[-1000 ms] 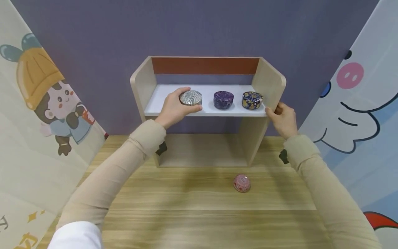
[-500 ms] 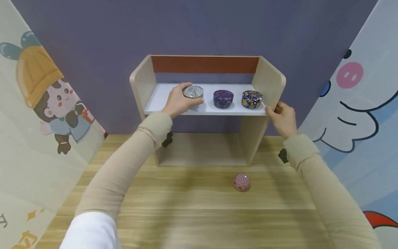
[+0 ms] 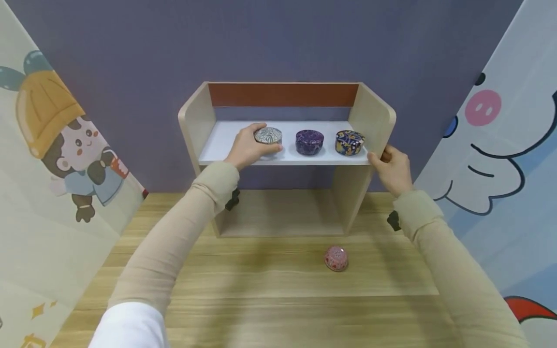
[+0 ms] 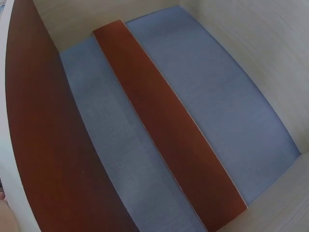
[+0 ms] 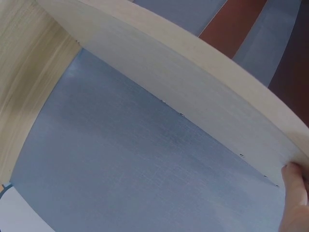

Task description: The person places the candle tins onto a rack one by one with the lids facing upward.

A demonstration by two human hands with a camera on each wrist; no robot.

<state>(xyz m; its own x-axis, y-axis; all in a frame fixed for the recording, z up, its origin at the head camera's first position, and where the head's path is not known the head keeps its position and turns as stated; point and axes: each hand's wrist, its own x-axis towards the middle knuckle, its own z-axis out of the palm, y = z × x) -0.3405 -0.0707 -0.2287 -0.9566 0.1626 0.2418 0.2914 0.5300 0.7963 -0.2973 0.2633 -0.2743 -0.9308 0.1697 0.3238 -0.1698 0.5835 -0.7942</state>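
A round tin with a black-and-white pattern point(image 3: 268, 136) sits at the white upper shelf board point(image 3: 287, 157), left of two other tins. My left hand point(image 3: 248, 148) holds it between thumb and fingers; whether its base touches the board is hard to tell. Beside it stand a purple tin point(image 3: 309, 142) and a navy-and-yellow tin point(image 3: 349, 142). My right hand point(image 3: 393, 168) grips the front edge of the wooden shelf unit's right side panel point(image 3: 375, 113). In the right wrist view, a finger point(image 5: 294, 191) lies against that panel's outer face. The left wrist view shows almost nothing of the left hand.
A pink patterned tin point(image 3: 336, 258) lies on the wooden table point(image 3: 278, 309) in front of the unit. Below the upper board is a lower compartment point(image 3: 283, 212). A reddish-brown back rail point(image 3: 283, 94) crosses the unit's top. Cartoon-printed panels point(image 3: 491, 159) flank both sides.
My left hand has carried the black-and-white tin a little right and back, lifting it slightly, then lowering it. The right hand has stayed on the side panel. The head view has shifted slightly.
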